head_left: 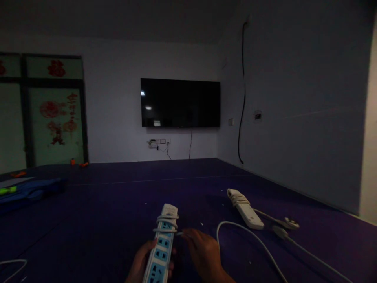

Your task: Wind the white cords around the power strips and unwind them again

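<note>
My left hand (140, 262) is closed around a white power strip (161, 245) with blue sockets, held lengthwise at the bottom centre. White cord is wrapped around the strip's far end. My right hand (203, 251) sits just right of the strip, fingers pinched on the cord (180, 233) where it leaves the wraps. The loose cord (250, 236) arcs away to the right over the dark purple floor.
A second white power strip (246, 209) with its cord and plug (290, 224) lies on the floor to the right. A blue object (29, 189) lies at far left. A wall-mounted TV (180, 103) and wall outlets (159, 142) are ahead. The room is dim.
</note>
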Demonstrator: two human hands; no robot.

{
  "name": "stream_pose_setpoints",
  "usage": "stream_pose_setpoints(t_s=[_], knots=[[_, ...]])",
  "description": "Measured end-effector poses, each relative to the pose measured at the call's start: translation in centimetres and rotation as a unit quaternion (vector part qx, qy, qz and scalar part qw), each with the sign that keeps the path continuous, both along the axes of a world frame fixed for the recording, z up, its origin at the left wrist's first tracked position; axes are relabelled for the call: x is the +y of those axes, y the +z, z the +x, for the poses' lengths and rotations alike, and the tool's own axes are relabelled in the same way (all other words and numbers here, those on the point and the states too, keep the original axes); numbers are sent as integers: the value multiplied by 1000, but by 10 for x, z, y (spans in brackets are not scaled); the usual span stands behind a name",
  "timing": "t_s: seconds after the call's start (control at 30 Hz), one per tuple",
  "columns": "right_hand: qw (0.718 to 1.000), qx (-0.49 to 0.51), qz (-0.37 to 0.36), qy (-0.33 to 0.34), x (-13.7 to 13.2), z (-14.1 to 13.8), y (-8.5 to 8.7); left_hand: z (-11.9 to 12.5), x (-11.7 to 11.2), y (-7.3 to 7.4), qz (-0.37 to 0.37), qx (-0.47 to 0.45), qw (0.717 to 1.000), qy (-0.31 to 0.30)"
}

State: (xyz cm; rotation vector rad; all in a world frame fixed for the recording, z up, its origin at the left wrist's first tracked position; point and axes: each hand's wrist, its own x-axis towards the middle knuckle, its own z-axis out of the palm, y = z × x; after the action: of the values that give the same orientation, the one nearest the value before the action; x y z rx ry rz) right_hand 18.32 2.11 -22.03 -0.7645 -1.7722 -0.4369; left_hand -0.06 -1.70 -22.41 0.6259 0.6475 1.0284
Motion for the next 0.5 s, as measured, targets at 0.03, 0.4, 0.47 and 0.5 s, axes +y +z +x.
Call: stream_pose_setpoints(t_s=[0.03, 0.4, 0.47, 0.5], knots=[[1000, 5, -5, -5, 1, 0, -1, 1, -1, 2, -4, -10, 1000, 14], [996, 60, -44, -48, 8, 9, -3, 0, 4, -10, -37, -38, 999, 11], [995, 75, -47, -53, 9, 12, -1, -1, 9, -17, -48, -6, 999, 12], [994, 82, -46, -53, 10, 13, -1, -2, 11, -20, -53, 13, 998, 7]])
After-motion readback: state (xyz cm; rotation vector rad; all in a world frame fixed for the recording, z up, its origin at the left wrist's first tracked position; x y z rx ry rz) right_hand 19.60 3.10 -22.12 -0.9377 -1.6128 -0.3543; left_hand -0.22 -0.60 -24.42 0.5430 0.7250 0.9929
